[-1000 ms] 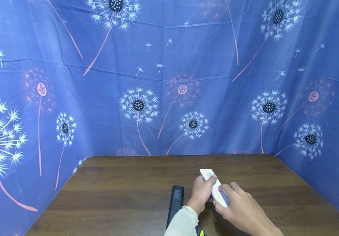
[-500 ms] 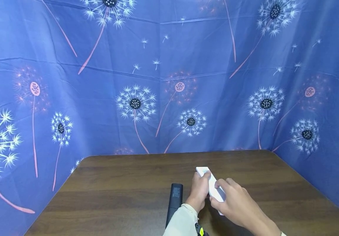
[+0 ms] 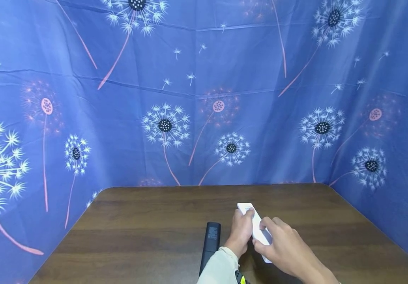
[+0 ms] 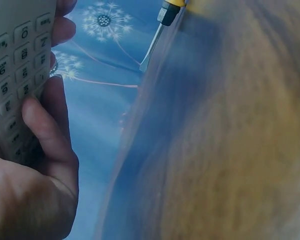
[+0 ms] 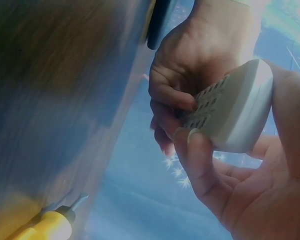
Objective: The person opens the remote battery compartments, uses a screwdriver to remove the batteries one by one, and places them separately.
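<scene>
Both hands hold a white remote control [image 3: 257,228] above the table, its plain back facing up. The left hand [image 3: 239,232] grips the far part, thumb lying across the back. Its fingers curl onto the keypad side, where rows of buttons show on the remote in the left wrist view [image 4: 21,55]. The right hand [image 3: 286,246] pinches the near end between thumb and fingers, its index fingertip on the back. A greyish patch shows there; whether it is a recess or shadow I cannot tell. In the right wrist view the remote's rounded end [image 5: 247,112] sits against the right palm.
A black remote [image 3: 211,240] lies label side up on the brown wooden table [image 3: 136,228], left of the left forearm. A yellow-handled screwdriver [image 5: 52,225] with a metal tip appears in both wrist views. Blue dandelion-print cloth [image 3: 197,138] hangs around the table's far sides.
The white remote and both hands have shifted slightly left, and the left thumb lies a little differently on the remote's back. The black remote stays on the table.
</scene>
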`<move>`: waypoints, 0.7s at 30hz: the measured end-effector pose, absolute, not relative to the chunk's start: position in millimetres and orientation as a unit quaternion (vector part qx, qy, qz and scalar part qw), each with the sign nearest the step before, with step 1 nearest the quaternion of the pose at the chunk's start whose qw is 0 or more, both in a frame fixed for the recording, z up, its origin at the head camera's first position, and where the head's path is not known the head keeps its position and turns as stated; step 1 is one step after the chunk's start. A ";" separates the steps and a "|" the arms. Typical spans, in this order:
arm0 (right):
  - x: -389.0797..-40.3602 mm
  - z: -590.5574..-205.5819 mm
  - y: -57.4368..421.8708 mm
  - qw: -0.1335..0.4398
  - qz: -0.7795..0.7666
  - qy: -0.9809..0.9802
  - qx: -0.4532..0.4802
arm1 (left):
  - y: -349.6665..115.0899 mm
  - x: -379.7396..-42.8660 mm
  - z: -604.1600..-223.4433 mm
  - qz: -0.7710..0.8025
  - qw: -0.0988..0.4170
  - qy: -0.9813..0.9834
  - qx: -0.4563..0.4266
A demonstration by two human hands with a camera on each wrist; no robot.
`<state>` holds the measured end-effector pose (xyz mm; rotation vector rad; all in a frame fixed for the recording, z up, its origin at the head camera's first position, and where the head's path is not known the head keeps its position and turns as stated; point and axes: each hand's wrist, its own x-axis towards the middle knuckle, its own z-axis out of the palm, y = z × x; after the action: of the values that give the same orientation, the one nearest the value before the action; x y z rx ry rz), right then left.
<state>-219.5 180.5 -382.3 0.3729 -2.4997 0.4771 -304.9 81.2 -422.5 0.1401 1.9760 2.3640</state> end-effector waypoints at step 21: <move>-218.9 -382.3 173.5 0.299 0.154 -0.930 0.145 | 79.1 -304.8 -418.1 0.746 0.023 0.664 0.039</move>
<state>-218.9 173.5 -382.3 0.3853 -2.4705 0.4094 -304.8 79.1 -418.1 0.1201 2.0568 2.3098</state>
